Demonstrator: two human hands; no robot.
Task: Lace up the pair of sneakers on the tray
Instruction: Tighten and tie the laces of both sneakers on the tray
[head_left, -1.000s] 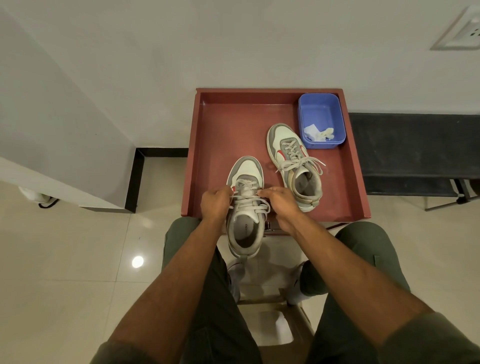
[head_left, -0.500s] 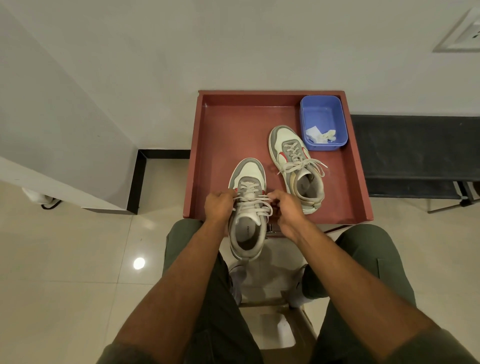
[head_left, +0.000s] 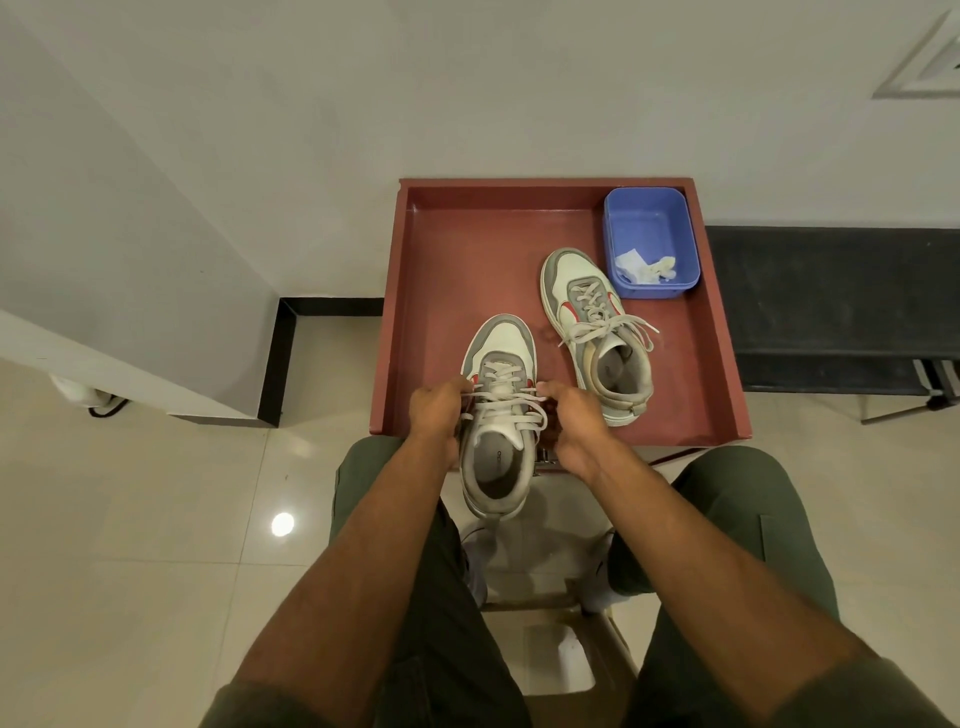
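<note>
2 hands are working the near sneaker (head_left: 497, 415), which is sitting toe-away with its heel hanging over the front edge of the red tray (head_left: 467, 249). Left hand (head_left: 435, 410) is curling against the shoe's left side and pinching the lace (head_left: 506, 400); right hand (head_left: 574, 415) is mirroring it on the right side, fingers curled on the other lace end. Compared with 1 second ago, both hands are sitting slightly further apart and the strands between them are looking straighter, so the lace is probably being drawn snug across the upper eyelets. That suggests lacing on this shoe is nearly finished, with tightening or tying left. Dark print is showing on the insole, too small to read.

Further back, the 2nd sneaker (head_left: 597, 332) is lying angled on the tray, laces threaded and ends spread loose over its tongue. Behind it, touching the tray's far right corner, a blue bin (head_left: 649, 244) is holding small white scraps. No brand marks are legible anywhere.
</note>
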